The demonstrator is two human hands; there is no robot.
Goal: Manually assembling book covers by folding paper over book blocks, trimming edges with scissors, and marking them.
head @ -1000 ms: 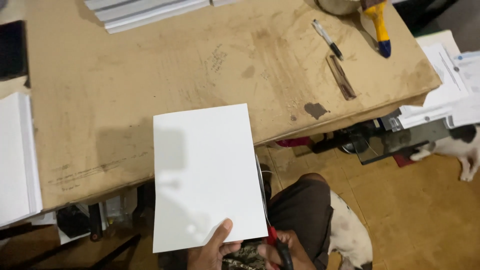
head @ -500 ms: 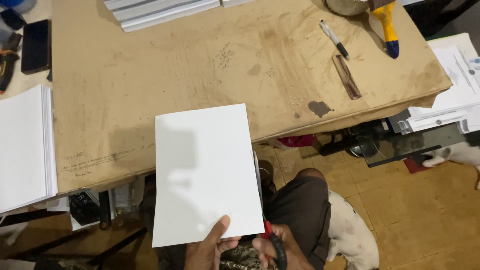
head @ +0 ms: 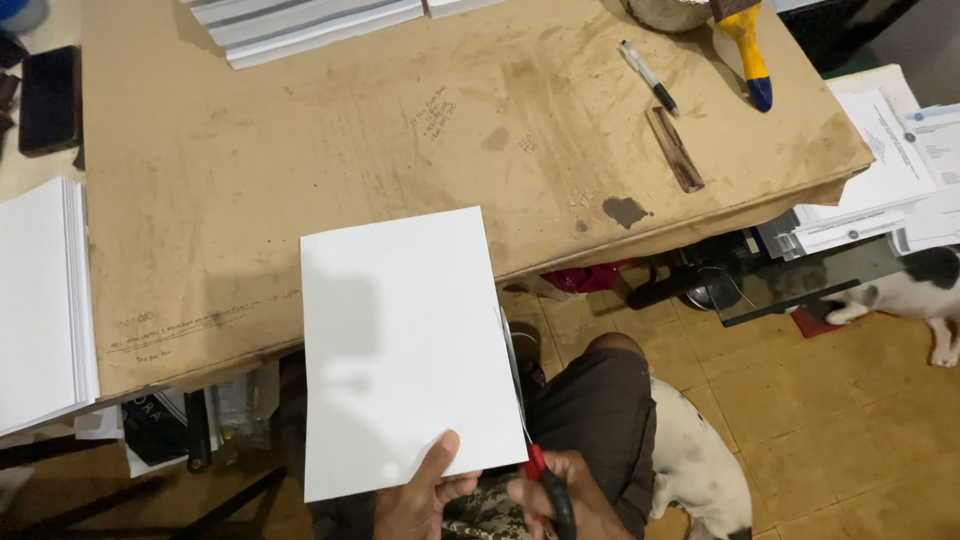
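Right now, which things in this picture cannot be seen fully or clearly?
Head view only:
- Scissors: blades mostly hidden behind the white sheet; handles covered by the right hand.
- Left hand: cut off by the bottom edge.
- Writing on the brown table cover: too small to read.
- Dog: cut off by the right edge.
- Paper stack: cut off by the left edge.

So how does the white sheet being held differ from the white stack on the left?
The sheet is a single piece, pinched by the left hand and held above the lap. The stack is many sheets thick and lies untouched at the table edge. Scissors in the right hand meet only the sheet. Both are plain white and rectangular.
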